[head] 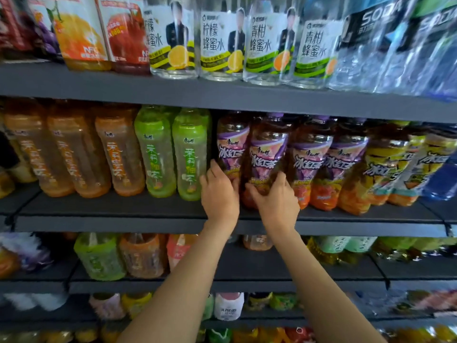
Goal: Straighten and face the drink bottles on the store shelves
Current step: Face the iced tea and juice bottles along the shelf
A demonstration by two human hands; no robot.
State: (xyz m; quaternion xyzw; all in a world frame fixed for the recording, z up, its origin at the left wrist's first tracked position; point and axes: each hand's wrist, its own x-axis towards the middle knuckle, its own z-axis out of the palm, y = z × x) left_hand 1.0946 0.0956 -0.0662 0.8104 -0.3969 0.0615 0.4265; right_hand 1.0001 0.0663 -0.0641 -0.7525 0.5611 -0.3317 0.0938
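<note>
Fingers: the right hand (277,201) is curled around the lower front of a purple-labelled tea bottle (265,159), thumb spread on its near side, fingertips hidden on its far side; the left hand (218,194) is laid with fingers held together and fairly straight against the left side of that bottle.
Held bottle: it is stood at the front of the middle shelf (111,206), label turned outward.
Left of the held bottle: another purple-labelled bottle (231,144) is set further back, partly hidden by the left hand, then two green bottles (173,154) and three orange bottles (74,152).
Right of the held bottle: more purple-labelled bottles (326,164) are lined up, followed by yellow-labelled ones (380,169).
Above the held bottle: clear honey-water bottles (222,43) are ranged on the upper shelf.
Below the held bottle: blurred bottles are seen on lower shelves.
</note>
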